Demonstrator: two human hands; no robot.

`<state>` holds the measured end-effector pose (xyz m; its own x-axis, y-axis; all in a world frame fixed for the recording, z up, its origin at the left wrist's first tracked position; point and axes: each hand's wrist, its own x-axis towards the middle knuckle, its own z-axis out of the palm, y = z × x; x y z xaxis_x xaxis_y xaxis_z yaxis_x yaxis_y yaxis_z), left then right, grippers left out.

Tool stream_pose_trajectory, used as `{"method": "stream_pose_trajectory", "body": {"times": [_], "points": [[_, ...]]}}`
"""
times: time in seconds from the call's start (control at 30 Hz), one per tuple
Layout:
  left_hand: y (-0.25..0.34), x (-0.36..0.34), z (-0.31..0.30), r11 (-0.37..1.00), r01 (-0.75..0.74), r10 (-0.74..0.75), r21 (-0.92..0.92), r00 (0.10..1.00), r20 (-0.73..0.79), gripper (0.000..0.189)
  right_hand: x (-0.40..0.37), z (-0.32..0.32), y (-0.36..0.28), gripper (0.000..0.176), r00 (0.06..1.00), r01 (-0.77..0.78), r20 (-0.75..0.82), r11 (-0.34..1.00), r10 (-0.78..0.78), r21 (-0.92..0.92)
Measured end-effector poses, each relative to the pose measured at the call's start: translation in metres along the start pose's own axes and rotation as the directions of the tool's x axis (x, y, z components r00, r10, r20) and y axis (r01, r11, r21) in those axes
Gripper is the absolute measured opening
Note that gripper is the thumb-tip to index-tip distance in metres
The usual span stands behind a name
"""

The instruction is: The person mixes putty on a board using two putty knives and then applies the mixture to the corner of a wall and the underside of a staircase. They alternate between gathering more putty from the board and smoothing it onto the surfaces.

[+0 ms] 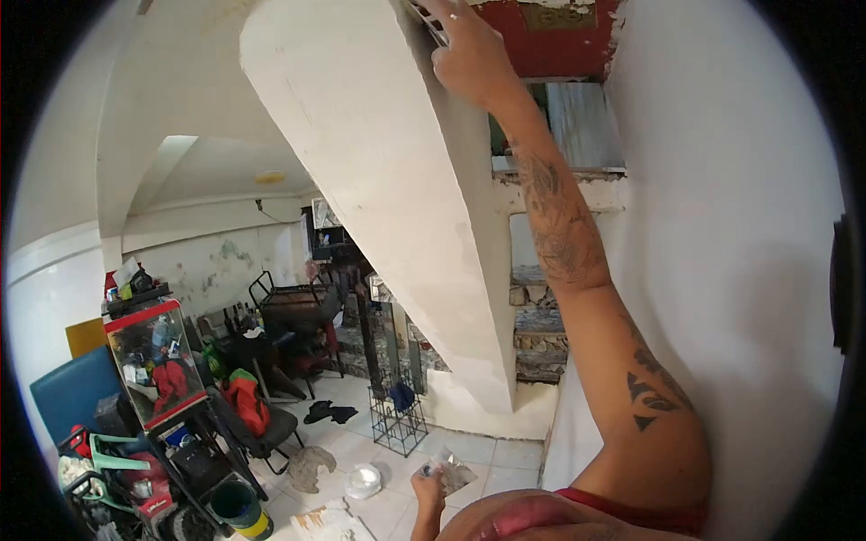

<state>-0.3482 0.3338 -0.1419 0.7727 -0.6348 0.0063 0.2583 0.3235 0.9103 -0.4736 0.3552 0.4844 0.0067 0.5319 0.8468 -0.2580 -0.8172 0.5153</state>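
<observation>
My right hand [474,59] is raised high against the side of a white sloping beam [379,180]. Its fingers are closed on a thin flat tool [431,25] that looks like a putty knife, mostly hidden by the hand and the frame's top edge. Whitish smears show on the fingers. Low in the view, my left hand [428,491] is closed at the edge of a flat, squarish, greyish plate [458,476]. What lies on the plate is too small to make out.
A white wall [713,225] rises close on my right. Below stand a wire rack [398,419], a white round tub [363,481] and a dark bucket [239,507]. A red-rimmed glass tank [155,361] and a chair [257,419] crowd the left.
</observation>
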Motion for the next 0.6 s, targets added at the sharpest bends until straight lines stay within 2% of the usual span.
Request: {"method": "stream_pose_trajectory", "body": {"times": [0.03, 0.13, 0.23, 0.4, 0.43, 0.5, 0.57, 0.6], "points": [[-0.001, 0.001, -0.001, 1.000, -0.009, 0.009, -0.001, 1.000, 0.006, 0.010, -0.005, 0.001, -0.005, 0.050, 1.000, 0.000, -0.018, 0.999, 0.000, -0.032], [-0.003, 0.002, -0.004, 1.000, -0.013, 0.013, 0.008, 1.000, 0.014, 0.009, -0.018, -0.007, -0.026, 0.047, 0.998, -0.054, 0.021, 0.998, 0.053, 0.029], [0.005, -0.003, -0.001, 1.000, 0.003, -0.003, 0.006, 1.000, 0.004, 0.008, -0.038, 0.008, -0.022, 0.047, 0.992, 0.005, -0.123, 0.975, -0.033, -0.224], [0.011, -0.006, 0.000, 0.999, 0.018, -0.018, -0.048, 1.000, 0.001, 0.004, -0.067, -0.003, -0.043, 0.052, 0.999, -0.050, -0.013, 0.994, 0.049, -0.101], [0.008, -0.003, -0.001, 0.999, -0.017, 0.017, -0.050, 1.000, -0.011, 0.004, -0.074, -0.007, -0.046, 0.052, 0.998, -0.063, 0.016, 0.995, 0.064, -0.083], [-0.003, 0.003, -0.009, 0.995, -0.080, 0.078, -0.054, 0.996, -0.046, 0.003, -0.095, -0.029, -0.051, 0.055, 0.997, -0.014, 0.076, 0.997, 0.008, 0.080], [0.040, -0.017, -0.013, 0.997, -0.015, 0.013, -0.075, 0.999, -0.029, 0.005, -0.135, -0.059, -0.060, 0.054, 1.000, 0.005, -0.018, 0.992, -0.003, 0.124], [0.053, -0.018, -0.012, 0.996, -0.085, 0.080, -0.039, 0.990, -0.116, 0.006, -0.160, -0.061, -0.070, 0.055, 0.995, -0.085, -0.036, 0.960, 0.098, 0.268]]}}
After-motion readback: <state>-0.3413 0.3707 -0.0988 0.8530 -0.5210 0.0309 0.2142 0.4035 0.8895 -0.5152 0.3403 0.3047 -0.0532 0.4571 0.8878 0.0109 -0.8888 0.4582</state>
